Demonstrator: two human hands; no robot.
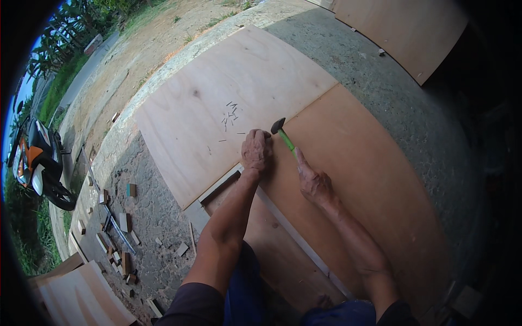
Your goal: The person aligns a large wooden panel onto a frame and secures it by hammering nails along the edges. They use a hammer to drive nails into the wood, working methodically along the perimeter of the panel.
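Note:
My right hand is wrapped round the green handle of a hammer, index finger stretched along it. The dark hammer head is just right of my left hand, close to the seam between two boards. My left hand's fingers are curled down together at that seam; whatever they pinch is hidden. A pale plywood sheet lies beyond the seam, with several loose nails scattered on it. On the near side is a browner plywood sheet. A wooden strip runs along it toward me, beside my left forearm.
Wood offcuts and a long metal bar litter the concrete floor at left. A parked motorcycle stands at far left. Another plywood panel is at the upper right, and more sheet wood lies at the lower left.

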